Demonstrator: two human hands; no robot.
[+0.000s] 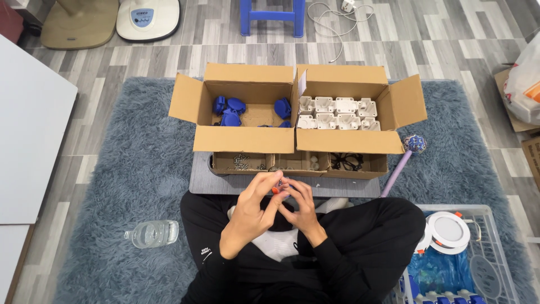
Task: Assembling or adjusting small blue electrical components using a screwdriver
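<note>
Orange and small, a part pinched between both hands, raised above the lap and just short of the grey board under the boxes; mostly hidden by fingers, so shape hard to tell, long axis and pointing direction impossible to read from here

Left hand curled round from the left, thumb and forefinger closing on the orange part; right hand meeting it from the right, fingertips bent in and pressed to the same spot; both hands closed together, neither spread

Held close to the body and centred under the head, probably for fine fingertip work and a clear look down at it

Laid out within arm's reach: left cardboard box with flaps open, blue pieces inside; right cardboard box beside it, touching, filled with rows of white housings; low tray in front, split into compartments, screws at the left, black rings at the right; likely sorted so each kind comes to hand without searching

Off to the left on the shaggy grey rug, a clear plastic bottle on its side; to the right a wire basket with round white lamps
</note>
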